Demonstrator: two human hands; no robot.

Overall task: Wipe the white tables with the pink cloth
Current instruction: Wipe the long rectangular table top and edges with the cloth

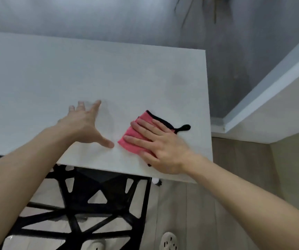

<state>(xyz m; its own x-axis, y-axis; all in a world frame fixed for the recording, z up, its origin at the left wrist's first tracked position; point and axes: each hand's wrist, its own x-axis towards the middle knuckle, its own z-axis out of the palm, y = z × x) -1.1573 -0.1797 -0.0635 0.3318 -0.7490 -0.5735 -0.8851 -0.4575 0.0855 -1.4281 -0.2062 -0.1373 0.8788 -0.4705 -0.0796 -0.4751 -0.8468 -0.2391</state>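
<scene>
A white table (pixel 94 73) fills the middle of the head view. A folded pink cloth (pixel 133 137) with black trim and a black loop lies near the table's front right corner. My right hand (pixel 160 145) presses flat on the cloth with straight, spread fingers and covers much of it. To its left, my left hand (pixel 84 123) rests on the bare tabletop with fingers spread, its thumb a short gap from the cloth.
A black chair (pixel 94 204) with triangular cut-outs stands under the table's front edge. Grey wall runs behind the table, and a white ledge (pixel 264 98) juts in at the right. Light wooden floor and two white slippers (pixel 169 241) show below.
</scene>
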